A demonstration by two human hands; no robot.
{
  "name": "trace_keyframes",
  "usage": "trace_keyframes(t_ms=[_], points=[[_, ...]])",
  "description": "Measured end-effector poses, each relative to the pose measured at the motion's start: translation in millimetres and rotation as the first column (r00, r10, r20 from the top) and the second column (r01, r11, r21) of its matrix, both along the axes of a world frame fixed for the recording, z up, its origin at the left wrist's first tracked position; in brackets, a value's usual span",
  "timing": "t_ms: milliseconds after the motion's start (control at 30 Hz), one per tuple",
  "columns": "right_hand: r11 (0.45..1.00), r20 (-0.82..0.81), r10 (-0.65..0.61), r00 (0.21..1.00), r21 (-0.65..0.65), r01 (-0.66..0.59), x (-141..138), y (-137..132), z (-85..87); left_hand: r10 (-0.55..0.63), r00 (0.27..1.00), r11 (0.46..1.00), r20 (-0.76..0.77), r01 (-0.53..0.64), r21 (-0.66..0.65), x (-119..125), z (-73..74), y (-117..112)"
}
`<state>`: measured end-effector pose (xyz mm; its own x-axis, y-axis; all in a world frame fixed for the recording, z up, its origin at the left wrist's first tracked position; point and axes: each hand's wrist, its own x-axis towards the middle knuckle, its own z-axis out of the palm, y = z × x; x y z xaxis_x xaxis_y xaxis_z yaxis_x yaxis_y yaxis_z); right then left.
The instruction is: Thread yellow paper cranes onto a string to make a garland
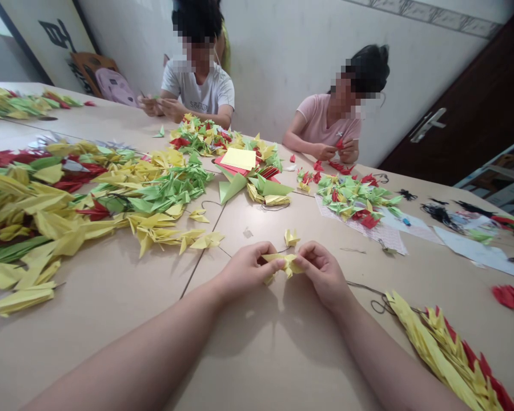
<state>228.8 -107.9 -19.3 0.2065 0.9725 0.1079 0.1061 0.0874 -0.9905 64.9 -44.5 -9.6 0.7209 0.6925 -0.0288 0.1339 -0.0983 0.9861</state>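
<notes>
Left hand and right hand each pinch an end of one folded yellow paper, holding it between them just above the counter. Just beyond the hands sits a smaller yellow piece. Left of the left hand spreads a large heap of yellow, green and red paper strands. Right of the right hand lies a yellow and red strand with a black cord. Farther ahead of both hands are a yellow sheet and two seated people, their fingers on small paper pieces.
</notes>
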Motion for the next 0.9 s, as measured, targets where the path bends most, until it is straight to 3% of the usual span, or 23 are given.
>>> trace_keyframes(t_ms=[900], points=[[0.998,0.067,0.057,0.996,0.009,-0.058,-1.3,-1.9,2.0,0.027,0.998,0.999,-0.062,-0.024,0.044,0.2,2.8,-0.2]])
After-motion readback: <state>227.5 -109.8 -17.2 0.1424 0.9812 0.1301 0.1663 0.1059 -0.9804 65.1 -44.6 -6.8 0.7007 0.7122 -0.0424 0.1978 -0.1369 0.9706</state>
